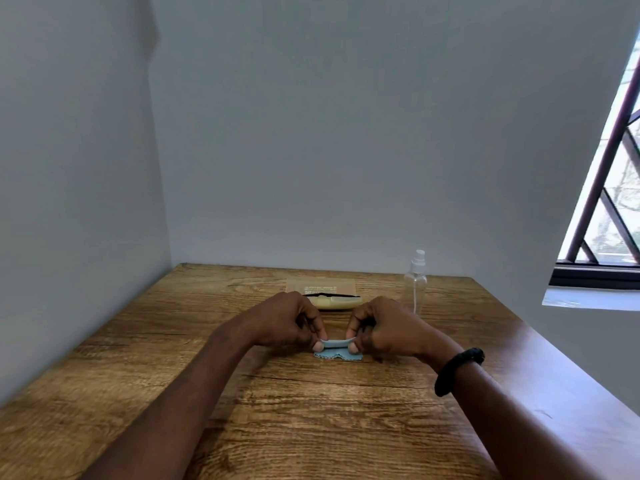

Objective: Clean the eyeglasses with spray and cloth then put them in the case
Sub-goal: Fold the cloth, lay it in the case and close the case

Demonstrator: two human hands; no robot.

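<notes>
A small light-blue cloth (337, 349) with zigzag edges lies on the wooden table (311, 410). My left hand (287, 322) pinches its left end and my right hand (384, 329) pinches its right end, with the upper layer lifted between them. Behind my hands lies a cream-coloured case (337, 302) with a dark edge, resting on a flat brown paper sleeve (320, 285) with white print. A clear spray bottle (415, 284) with a white nozzle stands upright at the back right. I cannot make out the eyeglasses.
Grey walls close the table at the back and left. A barred window (609, 188) with a white sill is on the right. A black band (457, 370) circles my right wrist. The table's right edge runs diagonally toward me.
</notes>
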